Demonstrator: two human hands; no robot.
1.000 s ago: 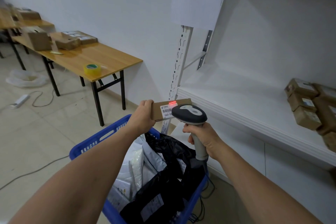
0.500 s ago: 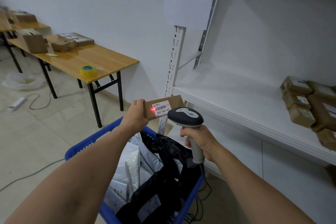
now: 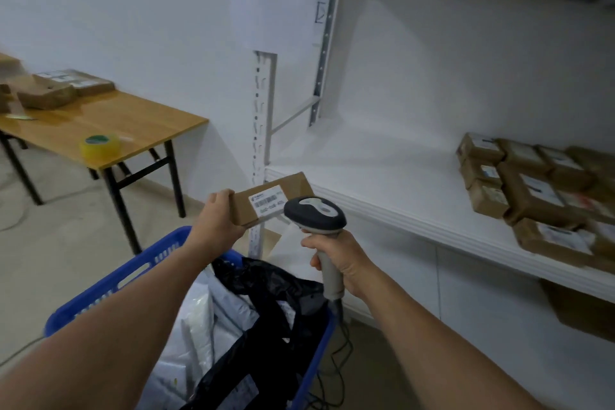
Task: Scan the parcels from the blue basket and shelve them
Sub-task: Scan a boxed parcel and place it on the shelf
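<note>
My left hand [image 3: 218, 218] grips one end of a small flat cardboard parcel [image 3: 271, 198] with a white barcode label facing up. My right hand [image 3: 339, 260] holds a grey handheld scanner [image 3: 314, 215] by its handle, its head right beside the parcel's label. Both are held above the blue basket [image 3: 109, 283], which is filled with white and black plastic mailer bags [image 3: 263, 326]. The white shelf [image 3: 382, 183] lies just beyond the parcel, with several cardboard parcels [image 3: 529, 190] stacked on its right part.
A wooden table [image 3: 109, 123] at the left carries a roll of yellow tape [image 3: 99, 145] and some cardboard boxes [image 3: 60, 90]. The scanner's cable [image 3: 336, 373] trails on the floor beside the basket. A brown box [image 3: 585, 313] sits under the shelf at right.
The red scan light seen on the parcel's label earlier is gone now. The view has turned right, showing more of the shelf. Both hands keep their hold.
</note>
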